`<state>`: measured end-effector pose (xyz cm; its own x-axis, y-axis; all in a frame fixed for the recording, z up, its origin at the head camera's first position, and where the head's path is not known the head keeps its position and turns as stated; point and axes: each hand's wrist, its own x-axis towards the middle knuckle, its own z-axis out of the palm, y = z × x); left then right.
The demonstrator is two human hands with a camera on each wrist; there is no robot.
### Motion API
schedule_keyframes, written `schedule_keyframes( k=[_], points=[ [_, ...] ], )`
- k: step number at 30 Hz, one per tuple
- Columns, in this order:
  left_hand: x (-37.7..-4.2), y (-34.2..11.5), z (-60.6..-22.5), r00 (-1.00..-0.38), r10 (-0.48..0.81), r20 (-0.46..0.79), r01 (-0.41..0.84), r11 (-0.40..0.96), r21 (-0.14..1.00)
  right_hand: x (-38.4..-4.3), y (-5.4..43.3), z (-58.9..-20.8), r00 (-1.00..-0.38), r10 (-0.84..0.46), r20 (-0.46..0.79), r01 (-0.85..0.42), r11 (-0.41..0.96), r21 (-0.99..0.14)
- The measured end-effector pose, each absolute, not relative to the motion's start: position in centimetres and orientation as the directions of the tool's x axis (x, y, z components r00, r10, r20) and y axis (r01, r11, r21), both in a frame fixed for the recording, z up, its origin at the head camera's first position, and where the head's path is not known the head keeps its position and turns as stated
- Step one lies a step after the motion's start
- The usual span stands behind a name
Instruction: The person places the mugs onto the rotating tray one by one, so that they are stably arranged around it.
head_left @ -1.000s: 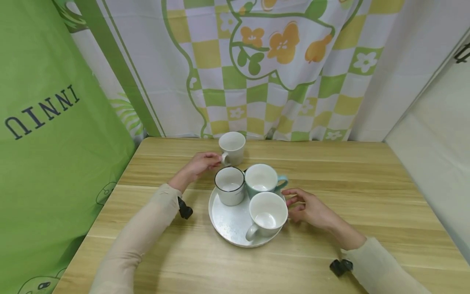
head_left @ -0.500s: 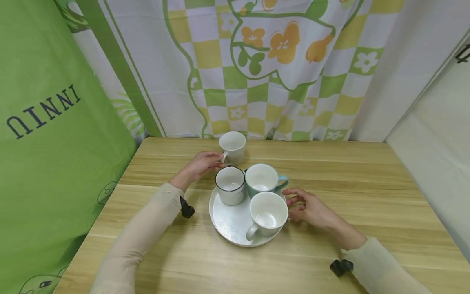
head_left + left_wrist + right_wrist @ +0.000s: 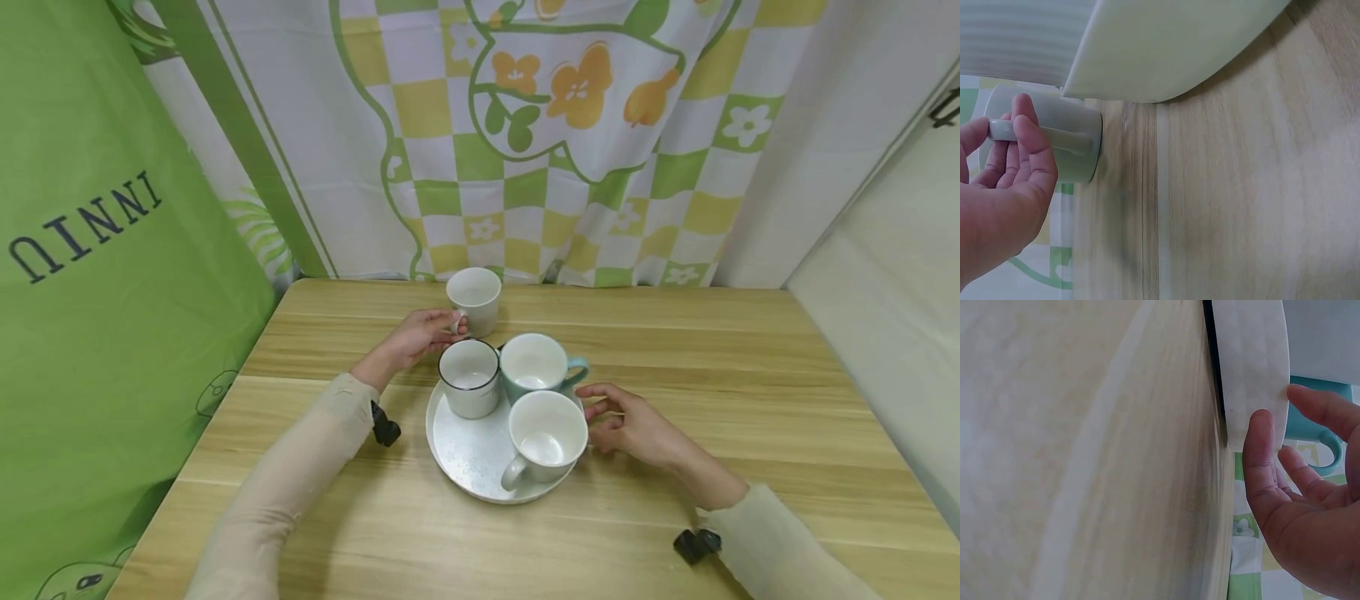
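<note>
My left hand (image 3: pixel 420 335) pinches the handle (image 3: pixel 1067 140) of a plain white mug (image 3: pixel 478 315), with fingers through the loop and thumb on top. That mug stands upright on the table behind a round white tray (image 3: pixel 465 467). On the tray are a white mug with a dark rim (image 3: pixel 471 402), a teal mug with a white inside (image 3: pixel 534 360) and a larger white mug (image 3: pixel 551 429) in front. My right hand (image 3: pixel 633 427) is at the tray's right side, fingers loosely bent; in the right wrist view fingertips (image 3: pixel 1262 422) touch or nearly touch the tray's outer wall.
The wooden table (image 3: pixel 720 375) extends on both sides of the tray. A patterned curtain (image 3: pixel 562 208) hangs along its back edge. Green cloth (image 3: pixel 135 333) hangs at the left, and a pale wall or sheet (image 3: pixel 892 250) stands at the right.
The left hand has edged right, and its fingers have passed into the rear mug's handle and taken hold of it. The right hand, the tray and its mugs stay put.
</note>
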<state>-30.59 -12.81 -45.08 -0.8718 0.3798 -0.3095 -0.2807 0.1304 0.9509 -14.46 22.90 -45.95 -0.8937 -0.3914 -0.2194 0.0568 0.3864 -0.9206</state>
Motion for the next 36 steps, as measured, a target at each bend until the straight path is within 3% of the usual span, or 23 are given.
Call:
schedule_keyframes(
  k=[36],
  points=[
    [-30.58,-12.85,-45.82,-0.876,0.399,-0.270,-0.257,0.087,0.963,-14.49,22.90,-46.05,-0.893,-0.393,-0.221,0.050,0.401,-0.915]
  ],
)
